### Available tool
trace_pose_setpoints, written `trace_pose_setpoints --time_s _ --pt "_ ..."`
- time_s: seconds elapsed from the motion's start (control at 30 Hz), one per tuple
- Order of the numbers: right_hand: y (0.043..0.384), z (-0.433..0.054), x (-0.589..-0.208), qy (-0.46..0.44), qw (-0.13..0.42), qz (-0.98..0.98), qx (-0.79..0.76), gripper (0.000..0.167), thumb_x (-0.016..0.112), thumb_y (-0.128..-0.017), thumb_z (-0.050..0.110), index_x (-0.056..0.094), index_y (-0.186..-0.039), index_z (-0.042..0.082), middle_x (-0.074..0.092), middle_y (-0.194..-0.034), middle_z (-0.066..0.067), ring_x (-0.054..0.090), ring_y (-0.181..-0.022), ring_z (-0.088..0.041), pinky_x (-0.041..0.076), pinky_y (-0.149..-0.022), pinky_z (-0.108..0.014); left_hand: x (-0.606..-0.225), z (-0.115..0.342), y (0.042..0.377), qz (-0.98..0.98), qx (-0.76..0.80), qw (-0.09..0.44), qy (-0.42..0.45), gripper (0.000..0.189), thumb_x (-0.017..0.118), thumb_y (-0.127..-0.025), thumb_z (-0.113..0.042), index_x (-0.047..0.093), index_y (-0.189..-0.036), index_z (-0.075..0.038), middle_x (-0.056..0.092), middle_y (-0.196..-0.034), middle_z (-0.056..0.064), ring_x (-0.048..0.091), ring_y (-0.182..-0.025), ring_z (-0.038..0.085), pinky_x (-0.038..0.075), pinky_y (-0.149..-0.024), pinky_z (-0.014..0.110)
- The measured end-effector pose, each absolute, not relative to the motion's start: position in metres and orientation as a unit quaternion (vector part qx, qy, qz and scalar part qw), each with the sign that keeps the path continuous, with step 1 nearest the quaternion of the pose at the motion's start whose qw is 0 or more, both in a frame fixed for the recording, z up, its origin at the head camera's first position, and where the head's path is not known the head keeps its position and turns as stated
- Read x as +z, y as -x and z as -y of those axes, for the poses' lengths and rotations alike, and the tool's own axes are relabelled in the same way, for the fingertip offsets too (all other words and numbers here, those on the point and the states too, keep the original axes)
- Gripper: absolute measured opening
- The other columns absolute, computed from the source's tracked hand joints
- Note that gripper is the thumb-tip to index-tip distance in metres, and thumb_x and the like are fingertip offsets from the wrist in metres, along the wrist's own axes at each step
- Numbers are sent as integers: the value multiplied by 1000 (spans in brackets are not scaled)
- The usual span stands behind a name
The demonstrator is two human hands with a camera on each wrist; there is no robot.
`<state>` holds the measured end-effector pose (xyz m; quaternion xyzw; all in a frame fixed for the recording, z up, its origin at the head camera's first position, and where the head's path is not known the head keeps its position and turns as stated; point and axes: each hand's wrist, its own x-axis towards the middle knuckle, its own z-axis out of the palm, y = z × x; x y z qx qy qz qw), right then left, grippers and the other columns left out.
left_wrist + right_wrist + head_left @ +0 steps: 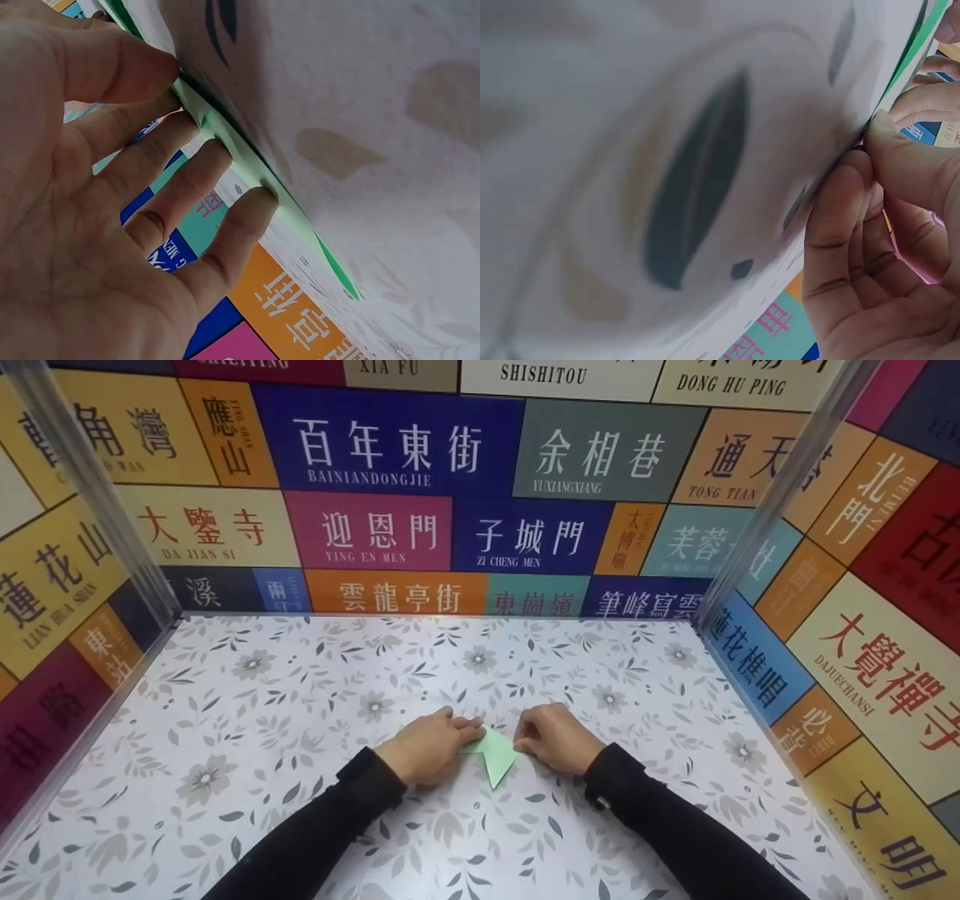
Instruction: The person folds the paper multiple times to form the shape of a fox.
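A folded piece of light green paper [496, 757] lies on the table between the two hands, with one pointed flap toward the person. My left hand [429, 750] rests on its left part and hides some of it. In the left wrist view, fairly straight fingertips press down along the green paper [296, 217]. At the paper's right corner, my right hand [561, 739] pinches the edge between thumb and curled fingers. The right wrist view shows the thumb tip right at the end of the green paper [909, 60].
The table [300, 802] has a white covering with grey flowers and leaves. Colourful panels [390, 442] with printed place names stand behind it and along both sides. Clear strips [795, 472] run up the corners. Both forearms wear black sleeves [300, 840].
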<state>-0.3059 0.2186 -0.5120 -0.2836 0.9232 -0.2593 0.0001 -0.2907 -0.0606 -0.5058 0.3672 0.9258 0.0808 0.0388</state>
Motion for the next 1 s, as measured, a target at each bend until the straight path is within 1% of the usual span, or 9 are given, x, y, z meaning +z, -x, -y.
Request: trace_pose_setpoints --time_s 0.07,0.27,0.53,0.7,0.83,1.0 --pt "304 -221 -512 282 -1 -923 -262 13 94 -96 10 82 -90 10 81 -84 -1 65 -75 -6 56 -74 -27 -507 61 291 -926 85 42 -365 60 66 -103 -4 68 -163 -15 67 -172 5 67 -140 38 63 -116 51" --pt "302 -222 -511 273 3 -925 -264 13 93 -96 10 82 -90 10 81 -84 -1 65 -76 -6 57 -76 -27 -506 61 291 -929 93 53 -355 61 66 -104 -5 67 -164 -16 64 -174 6 65 -145 40 60 -121 52" --pt "302 -221 -510 262 5 -931 -255 12 93 -96 11 83 -91 12 81 -85 2 67 -78 -8 60 -80 -32 -504 60 290 -930 93 59 -351 63 67 -104 -5 65 -165 -17 62 -176 5 64 -146 38 59 -122 52" --pt "301 -221 -511 256 13 -932 -257 11 93 -96 10 83 -92 12 82 -86 2 68 -78 -7 61 -81 -32 -503 59 291 -930 98 65 -348 64 69 -103 -5 65 -166 -18 63 -175 6 64 -148 37 58 -124 52" --pt "300 -220 -510 257 12 -932 -255 10 93 -96 9 84 -92 12 82 -86 1 66 -78 -6 60 -79 -30 -504 59 290 -929 103 65 -349 64 70 -103 -6 64 -166 -17 66 -172 9 65 -145 39 59 -122 53" --pt "299 -217 -508 273 -12 -929 -251 10 91 -94 4 84 -90 10 81 -83 0 64 -74 -6 57 -74 -27 -504 60 290 -927 107 58 -354 63 69 -102 -5 66 -164 -15 68 -170 9 66 -139 39 61 -117 53"
